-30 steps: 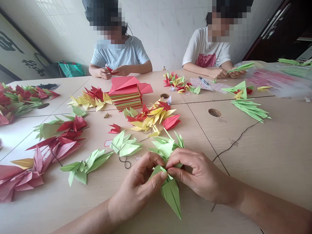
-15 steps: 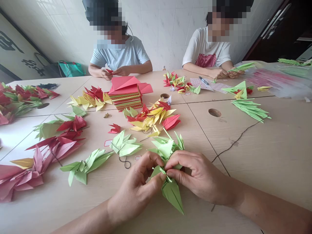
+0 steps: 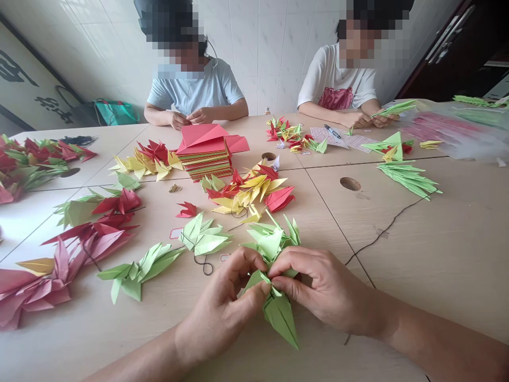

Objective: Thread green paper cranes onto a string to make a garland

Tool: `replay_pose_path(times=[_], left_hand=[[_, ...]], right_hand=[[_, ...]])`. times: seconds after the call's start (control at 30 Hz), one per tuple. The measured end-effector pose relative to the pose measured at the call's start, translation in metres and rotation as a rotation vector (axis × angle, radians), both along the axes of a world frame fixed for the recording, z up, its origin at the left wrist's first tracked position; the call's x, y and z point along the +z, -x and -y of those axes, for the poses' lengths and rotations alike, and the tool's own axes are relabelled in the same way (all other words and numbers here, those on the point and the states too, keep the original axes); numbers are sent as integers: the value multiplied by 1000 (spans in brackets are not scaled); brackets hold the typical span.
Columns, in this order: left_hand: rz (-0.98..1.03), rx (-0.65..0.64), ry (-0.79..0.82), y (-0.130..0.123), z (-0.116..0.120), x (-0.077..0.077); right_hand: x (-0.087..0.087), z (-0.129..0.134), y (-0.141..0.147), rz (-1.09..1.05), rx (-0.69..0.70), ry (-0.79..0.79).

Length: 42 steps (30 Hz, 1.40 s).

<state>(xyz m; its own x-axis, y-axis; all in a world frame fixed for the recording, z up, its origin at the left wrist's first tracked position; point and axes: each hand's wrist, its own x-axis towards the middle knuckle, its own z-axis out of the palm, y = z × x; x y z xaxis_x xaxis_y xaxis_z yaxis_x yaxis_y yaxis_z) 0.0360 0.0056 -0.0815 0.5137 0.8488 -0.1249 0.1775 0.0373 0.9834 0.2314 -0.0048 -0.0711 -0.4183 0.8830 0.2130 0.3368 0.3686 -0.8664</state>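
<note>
Low at the front of the table, my left hand (image 3: 226, 305) pinches a folded green paper crane (image 3: 281, 315) between thumb and forefinger. My right hand (image 3: 326, 289) grips the same crane from the other side, its thumb and forefinger closed at the middle folds. One broad pointed wing hangs down toward me; my fingers cover part of the body. Just beyond my fingertips lies a bunch of green paper cranes (image 3: 270, 236). A dark cord (image 3: 382, 231) runs over the table to the right of my right hand.
Strung green cranes (image 3: 139, 270) and pink ones (image 3: 67, 265) lie at left. Red and yellow cranes (image 3: 254, 191) lie ahead, near a stack of coloured paper (image 3: 207, 159). Folded green strips (image 3: 409, 178) rest at right. Two people sit opposite, hands on the far side.
My hands and the crane stay almost in place. Across the table, the left person's hands have moved slightly, and the red paper in them no longer shows.
</note>
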Motion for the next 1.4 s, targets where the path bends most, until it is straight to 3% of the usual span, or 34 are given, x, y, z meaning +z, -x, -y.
replay_pose_path(times=[0.5,1.4], left_hand=[[12,-3,3,2,0,-7],[24,-14,2,0,-1,5]], right_hand=[[1,-1,1,20,-2,-5],[0,0,1,6,4,-18]])
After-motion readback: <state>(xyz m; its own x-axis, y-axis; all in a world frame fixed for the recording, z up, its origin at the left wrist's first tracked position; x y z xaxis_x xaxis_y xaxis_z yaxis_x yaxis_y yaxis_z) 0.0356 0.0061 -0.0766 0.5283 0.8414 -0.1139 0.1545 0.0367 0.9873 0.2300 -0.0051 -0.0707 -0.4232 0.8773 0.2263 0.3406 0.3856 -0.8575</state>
